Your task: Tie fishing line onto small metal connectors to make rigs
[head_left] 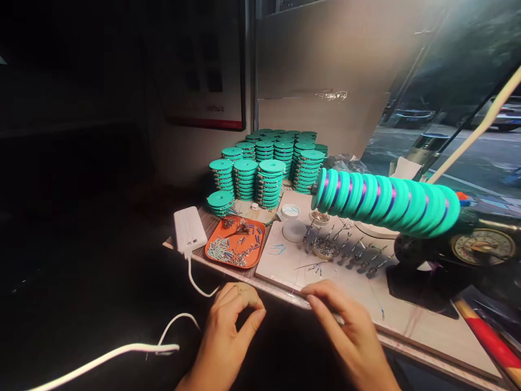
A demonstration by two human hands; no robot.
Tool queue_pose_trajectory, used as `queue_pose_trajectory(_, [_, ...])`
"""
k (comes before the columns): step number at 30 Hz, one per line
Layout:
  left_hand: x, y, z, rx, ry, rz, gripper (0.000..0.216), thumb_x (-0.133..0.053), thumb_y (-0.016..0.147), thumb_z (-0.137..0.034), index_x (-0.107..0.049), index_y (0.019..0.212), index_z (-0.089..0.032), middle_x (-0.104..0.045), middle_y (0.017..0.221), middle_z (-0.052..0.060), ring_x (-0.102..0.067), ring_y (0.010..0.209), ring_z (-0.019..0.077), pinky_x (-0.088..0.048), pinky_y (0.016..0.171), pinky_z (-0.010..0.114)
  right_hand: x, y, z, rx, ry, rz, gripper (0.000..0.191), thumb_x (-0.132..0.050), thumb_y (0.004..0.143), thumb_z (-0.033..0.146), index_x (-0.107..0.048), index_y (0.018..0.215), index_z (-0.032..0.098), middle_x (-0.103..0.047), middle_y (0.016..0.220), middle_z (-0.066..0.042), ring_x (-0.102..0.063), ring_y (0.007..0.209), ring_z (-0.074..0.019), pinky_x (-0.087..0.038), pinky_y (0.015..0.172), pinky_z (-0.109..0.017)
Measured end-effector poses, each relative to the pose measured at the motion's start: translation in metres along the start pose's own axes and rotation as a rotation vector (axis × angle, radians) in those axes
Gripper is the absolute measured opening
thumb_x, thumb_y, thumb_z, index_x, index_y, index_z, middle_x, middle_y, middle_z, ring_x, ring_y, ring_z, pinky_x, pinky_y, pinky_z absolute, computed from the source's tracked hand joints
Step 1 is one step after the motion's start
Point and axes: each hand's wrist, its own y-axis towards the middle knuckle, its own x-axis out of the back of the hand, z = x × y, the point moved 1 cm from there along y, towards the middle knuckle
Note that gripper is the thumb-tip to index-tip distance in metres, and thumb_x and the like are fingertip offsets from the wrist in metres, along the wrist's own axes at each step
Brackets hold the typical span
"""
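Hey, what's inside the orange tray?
The orange tray holds loose pale slim pieces, some blue ones, silvery bits and darker clumps. Whatever lies beneath the overlapping parts is covered.

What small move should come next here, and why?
I'd probably bring the left hand across toward the right hand: they are apart near the front edge of the board, turned inward, each with thumb and forefinger drawn close as if pinching. Whether either holds something fine is too unclear to tell.
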Motion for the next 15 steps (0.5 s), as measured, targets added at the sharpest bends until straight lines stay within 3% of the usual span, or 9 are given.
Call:
queue_pose_trajectory(9, [-0.010,-0.009,0.014,0.057,-0.052,-0.091,0.011,-0.051,0.080,-0.022,-0.054,0.070,-0.020,-0.059,0.072,0.001,-0.056,0.072,0.0164,-0.045,0.067,0.029,0.033,0.009,-0.016,0.245,-0.308,0.089,0.010,-0.047,0.082,0.012,-0.054,0.085,0.019,-0.056,0.076,-0.005,-0.052,0.072,-0.0177,-0.043,0.062,-0.030])
queue_pose_trajectory(15, [-0.014,-0.011,0.013,0.054,-0.055,-0.081,0.011,-0.052,0.079,-0.020,-0.055,0.069,-0.020,-0.060,0.071,0.000,-0.057,0.071,0.0160,-0.047,0.066,0.028,0.032,0.008,-0.021,0.355,-0.615,0.449,0.030,-0.045,0.078,0.006,-0.059,0.097,0.024,-0.055,0.094,-0.009,-0.049,0.078,-0.0209,-0.039,0.062,-0.033])
